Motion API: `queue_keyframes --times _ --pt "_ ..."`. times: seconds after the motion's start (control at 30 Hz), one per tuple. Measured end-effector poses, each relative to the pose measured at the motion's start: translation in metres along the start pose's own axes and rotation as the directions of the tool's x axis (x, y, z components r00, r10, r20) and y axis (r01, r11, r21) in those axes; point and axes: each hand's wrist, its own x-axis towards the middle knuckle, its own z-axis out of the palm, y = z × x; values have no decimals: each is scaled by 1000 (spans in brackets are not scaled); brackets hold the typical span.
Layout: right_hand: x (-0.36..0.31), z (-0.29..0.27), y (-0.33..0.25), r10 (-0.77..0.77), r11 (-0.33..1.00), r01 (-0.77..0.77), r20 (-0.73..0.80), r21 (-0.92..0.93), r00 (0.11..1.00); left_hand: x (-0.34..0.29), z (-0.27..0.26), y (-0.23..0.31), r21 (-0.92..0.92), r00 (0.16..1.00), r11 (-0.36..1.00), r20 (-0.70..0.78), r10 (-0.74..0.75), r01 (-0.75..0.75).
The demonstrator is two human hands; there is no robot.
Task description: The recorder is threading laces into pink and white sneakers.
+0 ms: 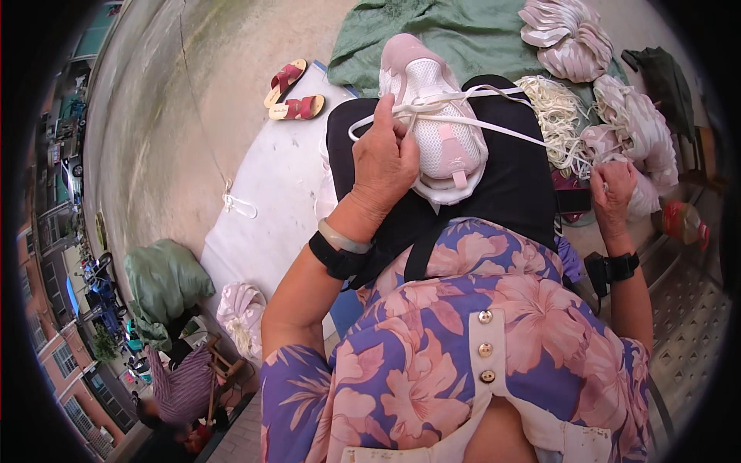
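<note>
A pink and white mesh sneaker (455,143) lies on my black-clad lap, toe pointing away from me. White shoelace (478,121) crosses its top, with a loop sticking out on the left and two strands stretching right. My left hand (386,158) is closed at the shoe's left side, gripping lace near the loop, its index finger extended upward. Over on the right, my right hand (614,189) is closed, fingers pinched, beside a heap of loose white laces (552,116). One strand from the shoe runs toward it; its far end blends into the heap.
Bundles of pink and white shoe parts (637,127) sit at right, near a plastic bottle (685,224). Green cloth (440,31) lies ahead. Red sandals (297,108) rest by a white sheet (270,185) at left. Another person (181,386) sits at lower left near a green covered heap (166,282).
</note>
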Motion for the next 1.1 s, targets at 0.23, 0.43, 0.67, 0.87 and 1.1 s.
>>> queue_keyframes --times 0.23,0.43,0.67,0.87,1.1 --pt "-57 6 33 197 971 -223 244 87 950 14 -10 10 127 999 992 -45 -16 22" --pt "28 21 -38 -32 994 21 104 107 994 52 -12 -14 218 970 945 33 241 -242" --pt "80 35 -99 -209 884 196 -17 425 978 58 -9 -20 174 886 870 115 448 -462" --pt "91 45 -121 -224 837 167 48 521 973 47 -25 -5 -62 977 989 155 143 -135" --pt "99 42 -129 -117 653 -66 186 755 976 41 -43 14 -755 938 574 338 -73 316"
